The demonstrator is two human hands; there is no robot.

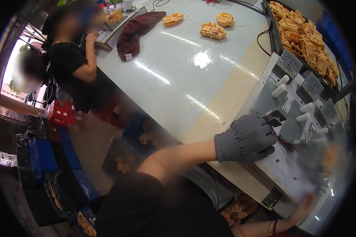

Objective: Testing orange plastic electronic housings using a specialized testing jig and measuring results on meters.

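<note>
My left hand (251, 139), in a grey knit glove, rests on the near end of a test fixture (283, 168) with a white top plate. Its fingers are curled, and what they hold, if anything, is hidden under the palm. A small black block (275, 117) of the fixture sits right beside the index finger. My bare right hand (304, 207), with bracelets at the wrist, is at the lower right by the fixture's edge, smeared by motion. Beyond it shows a blurred orange plastic part (329, 160); whether the hand touches it, I cannot tell.
Panel meters (288, 65) and white knobs (279, 91) line the fixture. A black bin (273, 29) of orange parts stands behind it. Several orange housings (213, 31) and a maroon cloth (136, 33) lie on the table. At far left a person (73, 67) works; blue crates (140, 128) stand below.
</note>
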